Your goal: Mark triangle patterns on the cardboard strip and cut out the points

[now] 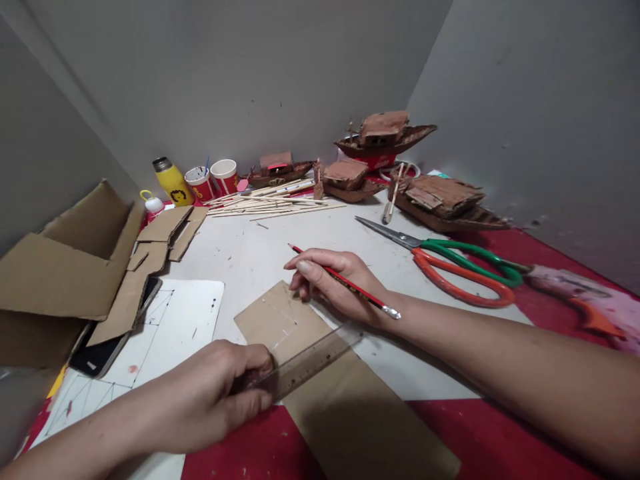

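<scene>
My left hand (220, 393) is closed on the left end of a clear plastic ruler (313, 363), thumb and fingers pinching it. The ruler lies slantwise across a long strip of brown cardboard (360, 417), which bears faint drawn lines near its far end. My right hand (340, 283) holds a red and black pencil (357, 290) between thumb and fingers. The pencil's sharpened tip points away, up and left, and its eraser end is toward my wrist. The right hand rests over the far edge of the cardboard, by the ruler's other end.
Scissors (450, 263) with green and orange handles lie at right. Model boats (445, 200), wooden sticks (270, 203), paper cups (223, 177) and a yellow bottle (173, 181) line the back. At left are a cardboard box (65, 267), a phone (103, 350) and a drawn sheet (185, 313).
</scene>
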`<action>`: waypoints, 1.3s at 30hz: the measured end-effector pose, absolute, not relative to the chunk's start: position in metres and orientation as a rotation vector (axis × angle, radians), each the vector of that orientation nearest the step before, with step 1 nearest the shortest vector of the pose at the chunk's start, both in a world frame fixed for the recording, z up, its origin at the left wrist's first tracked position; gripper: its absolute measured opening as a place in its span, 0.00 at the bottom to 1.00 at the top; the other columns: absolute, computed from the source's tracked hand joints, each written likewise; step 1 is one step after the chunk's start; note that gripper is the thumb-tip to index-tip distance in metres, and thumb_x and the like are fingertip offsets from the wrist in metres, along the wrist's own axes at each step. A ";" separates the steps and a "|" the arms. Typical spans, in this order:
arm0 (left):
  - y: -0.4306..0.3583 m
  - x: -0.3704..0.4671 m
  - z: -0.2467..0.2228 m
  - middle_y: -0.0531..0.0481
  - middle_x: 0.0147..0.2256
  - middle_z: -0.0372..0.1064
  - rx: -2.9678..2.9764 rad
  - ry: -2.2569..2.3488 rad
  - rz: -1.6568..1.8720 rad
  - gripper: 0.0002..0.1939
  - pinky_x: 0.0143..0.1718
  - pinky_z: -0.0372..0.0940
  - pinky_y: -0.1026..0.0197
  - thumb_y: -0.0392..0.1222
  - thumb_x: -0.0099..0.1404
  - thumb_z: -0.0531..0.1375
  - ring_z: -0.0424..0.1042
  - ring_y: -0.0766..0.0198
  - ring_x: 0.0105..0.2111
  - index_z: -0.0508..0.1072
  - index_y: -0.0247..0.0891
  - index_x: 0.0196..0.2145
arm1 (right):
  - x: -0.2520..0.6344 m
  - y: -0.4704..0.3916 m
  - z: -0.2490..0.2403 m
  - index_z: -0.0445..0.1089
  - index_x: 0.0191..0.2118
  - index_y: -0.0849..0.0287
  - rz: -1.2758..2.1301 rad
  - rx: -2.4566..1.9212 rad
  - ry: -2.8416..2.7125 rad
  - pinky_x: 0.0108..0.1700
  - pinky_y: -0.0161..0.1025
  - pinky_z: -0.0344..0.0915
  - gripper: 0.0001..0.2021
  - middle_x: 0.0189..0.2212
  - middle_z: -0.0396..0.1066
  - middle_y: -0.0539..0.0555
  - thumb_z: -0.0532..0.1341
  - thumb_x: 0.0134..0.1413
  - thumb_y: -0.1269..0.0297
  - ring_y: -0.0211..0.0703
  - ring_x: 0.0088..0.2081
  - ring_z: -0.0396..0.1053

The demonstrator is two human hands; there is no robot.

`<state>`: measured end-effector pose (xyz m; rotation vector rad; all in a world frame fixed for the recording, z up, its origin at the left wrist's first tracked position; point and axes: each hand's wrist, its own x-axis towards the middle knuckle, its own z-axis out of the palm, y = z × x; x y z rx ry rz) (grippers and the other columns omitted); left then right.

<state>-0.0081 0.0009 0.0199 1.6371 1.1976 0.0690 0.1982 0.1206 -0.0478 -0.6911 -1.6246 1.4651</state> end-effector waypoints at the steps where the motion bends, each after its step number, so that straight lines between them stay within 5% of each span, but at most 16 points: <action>1: 0.002 -0.009 0.020 0.58 0.25 0.56 1.568 1.180 0.125 0.11 0.26 0.51 0.63 0.41 0.69 0.55 0.54 0.67 0.25 0.60 0.41 0.28 | 0.199 0.123 -0.045 0.75 0.37 0.62 1.487 -0.707 -1.585 0.25 0.32 0.67 0.22 0.25 0.74 0.53 0.62 0.57 0.43 0.35 0.23 0.70; 6: 0.007 -0.015 0.013 0.60 0.20 0.54 1.241 1.242 0.555 0.15 0.19 0.47 0.67 0.51 0.68 0.59 0.51 0.71 0.19 0.64 0.40 0.29 | 0.201 0.140 -0.036 0.74 0.37 0.61 1.564 -0.822 -1.207 0.20 0.28 0.64 0.22 0.24 0.76 0.53 0.66 0.53 0.44 0.35 0.21 0.71; 11: 0.013 -0.015 0.002 0.60 0.17 0.62 1.057 1.258 0.923 0.13 0.17 0.53 0.71 0.48 0.65 0.64 0.57 0.74 0.14 0.67 0.40 0.30 | 0.197 0.135 -0.034 0.73 0.41 0.62 1.801 -0.810 -1.160 0.20 0.28 0.68 0.22 0.29 0.79 0.56 0.70 0.49 0.48 0.38 0.24 0.74; 16: 0.011 -0.005 -0.004 0.55 0.20 0.70 0.970 1.131 0.777 0.17 0.22 0.64 0.69 0.49 0.58 0.70 0.68 0.70 0.18 0.68 0.37 0.27 | 0.191 0.117 -0.035 0.73 0.38 0.62 1.935 -0.737 -1.279 0.18 0.27 0.67 0.16 0.24 0.76 0.51 0.72 0.47 0.57 0.35 0.20 0.72; 23: 0.017 -0.010 -0.004 0.58 0.16 0.66 0.998 1.280 0.864 0.17 0.16 0.57 0.72 0.51 0.58 0.70 0.63 0.74 0.13 0.70 0.36 0.28 | 0.190 0.111 -0.040 0.73 0.40 0.62 1.868 -0.704 -1.368 0.21 0.28 0.69 0.14 0.27 0.77 0.52 0.67 0.55 0.56 0.35 0.22 0.72; 39: 0.005 -0.019 -0.010 0.52 0.19 0.72 0.782 1.477 0.896 0.21 0.21 0.68 0.70 0.48 0.50 0.75 0.73 0.68 0.19 0.68 0.36 0.29 | 0.191 0.118 -0.048 0.72 0.38 0.61 1.680 -0.828 -1.441 0.18 0.26 0.64 0.09 0.25 0.74 0.52 0.59 0.63 0.61 0.33 0.21 0.69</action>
